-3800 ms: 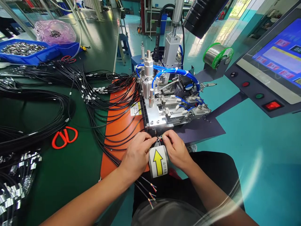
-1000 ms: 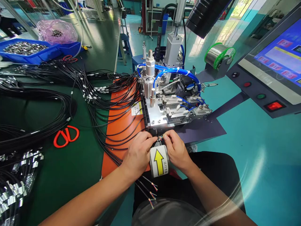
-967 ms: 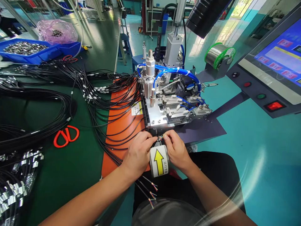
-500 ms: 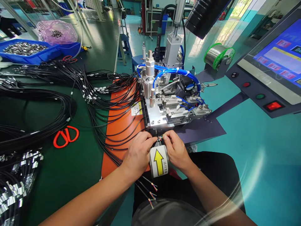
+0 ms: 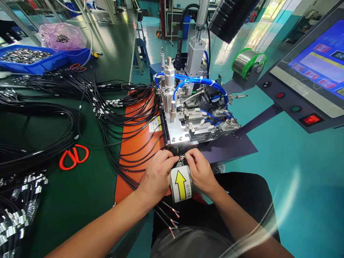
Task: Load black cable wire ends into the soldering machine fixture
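Observation:
My left hand [image 5: 158, 172] is closed at the near edge of the machine, fingertips pinching the end of a black cable, mostly hidden by the fingers. Facing it, my right hand [image 5: 200, 171] pinches thin coloured wires [image 5: 182, 157] at that cable's end. Just below the fingertips is a round drum [image 5: 181, 184] with a yellow arrow on a white label. Above both hands stands the metal machine [image 5: 196, 122] with blue air tubes. Several black cables [image 5: 145, 157] run over an orange mat [image 5: 131, 139]; a few stripped cable ends [image 5: 174, 222] hang below my left wrist.
Red-handled scissors [image 5: 74, 157] lie on the green table [image 5: 88, 200] at left. Farther back are a blue tray [image 5: 29, 59] of small metal parts and a pink plastic bag [image 5: 63, 37]. At right stand a solder wire spool [image 5: 248, 62] and a control panel [image 5: 309, 96].
The whole view has shifted slightly left. Both hands stay in the same place at the machine edge, still pinching the cable end and its wires.

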Tool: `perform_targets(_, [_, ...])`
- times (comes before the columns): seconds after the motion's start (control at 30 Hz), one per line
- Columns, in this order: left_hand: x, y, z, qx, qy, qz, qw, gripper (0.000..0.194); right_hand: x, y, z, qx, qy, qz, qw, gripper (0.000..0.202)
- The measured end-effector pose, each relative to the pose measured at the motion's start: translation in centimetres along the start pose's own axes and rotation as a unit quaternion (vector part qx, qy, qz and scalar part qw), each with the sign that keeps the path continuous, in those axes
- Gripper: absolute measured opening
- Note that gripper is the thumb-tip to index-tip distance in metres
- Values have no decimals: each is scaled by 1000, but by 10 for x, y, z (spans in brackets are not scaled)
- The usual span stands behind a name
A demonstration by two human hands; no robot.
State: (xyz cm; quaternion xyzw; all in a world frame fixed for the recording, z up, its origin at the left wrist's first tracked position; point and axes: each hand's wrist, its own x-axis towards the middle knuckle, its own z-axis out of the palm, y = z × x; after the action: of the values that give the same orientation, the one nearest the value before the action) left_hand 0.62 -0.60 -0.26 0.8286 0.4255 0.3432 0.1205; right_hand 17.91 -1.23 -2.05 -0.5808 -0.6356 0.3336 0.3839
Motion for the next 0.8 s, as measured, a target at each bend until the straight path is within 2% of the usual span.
perform_targets(0.8, [1,0,1,-4,6,-1,1000,25,-2,1,1,-7,4,6,1000,18])
